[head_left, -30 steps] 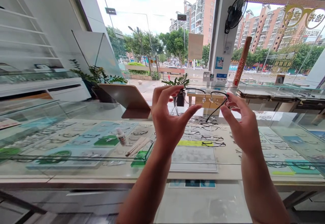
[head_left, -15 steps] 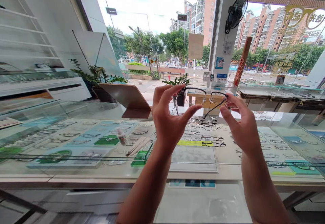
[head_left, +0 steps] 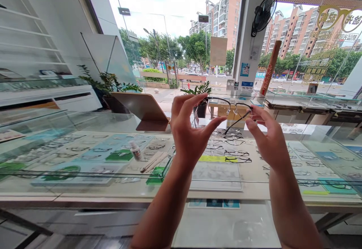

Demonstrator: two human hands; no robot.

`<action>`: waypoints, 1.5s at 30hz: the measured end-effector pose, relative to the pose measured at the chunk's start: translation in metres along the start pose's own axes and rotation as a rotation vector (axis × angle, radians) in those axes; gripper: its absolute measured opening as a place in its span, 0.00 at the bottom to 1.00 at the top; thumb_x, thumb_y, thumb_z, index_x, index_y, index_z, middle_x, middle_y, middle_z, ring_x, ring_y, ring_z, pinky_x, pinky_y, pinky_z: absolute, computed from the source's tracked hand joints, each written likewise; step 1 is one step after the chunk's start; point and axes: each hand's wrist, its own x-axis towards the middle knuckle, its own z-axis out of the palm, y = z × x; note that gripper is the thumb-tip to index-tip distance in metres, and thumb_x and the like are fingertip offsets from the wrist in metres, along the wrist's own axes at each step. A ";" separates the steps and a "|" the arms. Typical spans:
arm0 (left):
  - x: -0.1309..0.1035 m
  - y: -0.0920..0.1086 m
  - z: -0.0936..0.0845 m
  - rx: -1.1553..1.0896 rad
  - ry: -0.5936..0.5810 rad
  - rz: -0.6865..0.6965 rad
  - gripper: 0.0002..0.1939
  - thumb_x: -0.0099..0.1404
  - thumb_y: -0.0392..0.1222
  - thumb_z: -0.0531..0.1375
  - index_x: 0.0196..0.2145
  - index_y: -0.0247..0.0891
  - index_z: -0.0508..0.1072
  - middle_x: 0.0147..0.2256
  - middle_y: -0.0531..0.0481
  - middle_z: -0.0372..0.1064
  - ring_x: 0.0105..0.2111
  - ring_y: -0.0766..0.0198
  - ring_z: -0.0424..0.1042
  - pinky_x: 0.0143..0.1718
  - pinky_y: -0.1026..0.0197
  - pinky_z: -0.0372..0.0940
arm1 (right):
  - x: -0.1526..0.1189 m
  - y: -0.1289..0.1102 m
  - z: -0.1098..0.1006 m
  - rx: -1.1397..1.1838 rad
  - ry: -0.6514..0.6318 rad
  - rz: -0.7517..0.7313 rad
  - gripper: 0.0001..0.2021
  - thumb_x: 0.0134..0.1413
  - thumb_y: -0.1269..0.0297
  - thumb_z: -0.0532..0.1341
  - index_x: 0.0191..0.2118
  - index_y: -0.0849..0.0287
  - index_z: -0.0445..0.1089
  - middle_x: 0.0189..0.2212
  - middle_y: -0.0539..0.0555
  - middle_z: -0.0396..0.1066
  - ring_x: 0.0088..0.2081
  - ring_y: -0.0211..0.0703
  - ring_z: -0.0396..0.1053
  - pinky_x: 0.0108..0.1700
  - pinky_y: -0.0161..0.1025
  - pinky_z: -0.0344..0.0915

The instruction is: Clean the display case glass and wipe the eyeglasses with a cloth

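Note:
A pair of eyeglasses (head_left: 229, 103) with a dark upper rim is held up above the glass counter, between my two hands. My left hand (head_left: 190, 128) grips its left end, index finger at the upper rim and thumb under the left lens. At the other end, the fingertips of my right hand (head_left: 264, 132) pinch the corner of the frame. One dark temple arm slants down toward me below the right lens; the other hangs partly behind my left hand. Below, several spectacle frames (head_left: 237, 153) lie in rows inside the counter.
The glass display counter (head_left: 93, 181) spans the width in front of me. On it stand a tilted brown-backed mirror or panel (head_left: 143, 107), a small white bottle (head_left: 135, 151) and a tweezer-like tool (head_left: 154, 161). Potted plants (head_left: 113, 85), a wall fan (head_left: 263, 14) and large windows are beyond.
The eyeglasses have tilted slightly, and the visible temple arm has shifted a little left and down. Both hands keep nearly the same place and grip.

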 end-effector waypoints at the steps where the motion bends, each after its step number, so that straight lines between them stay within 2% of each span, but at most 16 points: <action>1: 0.000 0.000 0.000 0.008 -0.002 0.001 0.29 0.53 0.57 0.76 0.50 0.44 0.79 0.46 0.46 0.72 0.48 0.54 0.72 0.53 0.50 0.72 | 0.000 0.000 0.000 0.000 -0.003 0.003 0.26 0.63 0.42 0.62 0.59 0.52 0.73 0.50 0.58 0.79 0.48 0.54 0.78 0.53 0.60 0.76; 5: 0.000 0.000 0.001 0.005 0.006 0.009 0.30 0.53 0.57 0.77 0.50 0.44 0.79 0.46 0.47 0.73 0.48 0.54 0.73 0.52 0.51 0.72 | 0.000 -0.001 0.000 0.013 0.002 0.019 0.26 0.63 0.43 0.63 0.58 0.54 0.74 0.49 0.59 0.79 0.48 0.54 0.78 0.53 0.60 0.75; 8: 0.001 -0.004 0.000 -0.036 -0.010 -0.039 0.28 0.56 0.57 0.75 0.50 0.44 0.79 0.46 0.47 0.74 0.46 0.56 0.74 0.48 0.54 0.72 | 0.000 -0.006 0.001 0.013 0.081 -0.012 0.24 0.62 0.45 0.65 0.58 0.53 0.73 0.49 0.58 0.78 0.48 0.53 0.77 0.53 0.59 0.75; 13: 0.005 -0.018 -0.003 -0.137 -0.138 -0.174 0.26 0.58 0.56 0.74 0.51 0.44 0.79 0.47 0.47 0.77 0.45 0.59 0.76 0.45 0.58 0.72 | -0.003 -0.016 0.005 -0.057 0.236 -0.158 0.20 0.62 0.50 0.67 0.57 0.50 0.73 0.49 0.56 0.76 0.48 0.52 0.75 0.51 0.55 0.75; 18: 0.005 -0.032 -0.002 -0.213 -0.213 -0.238 0.27 0.57 0.58 0.74 0.50 0.44 0.80 0.45 0.47 0.78 0.45 0.59 0.78 0.45 0.59 0.72 | -0.004 -0.018 0.007 -0.117 0.278 -0.241 0.19 0.63 0.53 0.67 0.57 0.50 0.72 0.48 0.55 0.76 0.46 0.51 0.75 0.51 0.54 0.76; 26: 0.004 -0.046 0.005 -0.273 -0.160 -0.137 0.31 0.54 0.56 0.77 0.53 0.46 0.79 0.51 0.46 0.77 0.50 0.58 0.78 0.48 0.59 0.75 | -0.002 -0.012 0.007 -0.177 0.284 -0.400 0.21 0.64 0.59 0.67 0.61 0.49 0.70 0.53 0.56 0.75 0.54 0.54 0.73 0.54 0.55 0.75; 32: 0.000 -0.057 0.016 -0.397 -0.199 -0.188 0.33 0.54 0.55 0.77 0.55 0.46 0.78 0.54 0.44 0.77 0.53 0.56 0.78 0.50 0.58 0.75 | -0.005 -0.017 0.010 -0.260 0.332 -0.506 0.24 0.65 0.61 0.66 0.64 0.50 0.68 0.55 0.58 0.74 0.57 0.57 0.71 0.57 0.56 0.72; 40: -0.004 -0.060 0.024 -0.449 -0.192 -0.193 0.33 0.56 0.53 0.76 0.57 0.44 0.75 0.55 0.42 0.77 0.56 0.53 0.78 0.53 0.56 0.76 | -0.006 -0.017 0.013 -0.340 0.351 -0.541 0.24 0.66 0.60 0.65 0.66 0.49 0.66 0.54 0.59 0.74 0.57 0.57 0.72 0.61 0.57 0.71; 45: -0.007 -0.058 0.030 -0.451 -0.108 -0.148 0.35 0.55 0.53 0.77 0.57 0.44 0.74 0.56 0.42 0.76 0.58 0.52 0.76 0.54 0.55 0.75 | -0.006 -0.012 0.015 -0.315 0.367 -0.550 0.27 0.67 0.60 0.64 0.68 0.50 0.63 0.57 0.60 0.73 0.60 0.57 0.71 0.61 0.58 0.71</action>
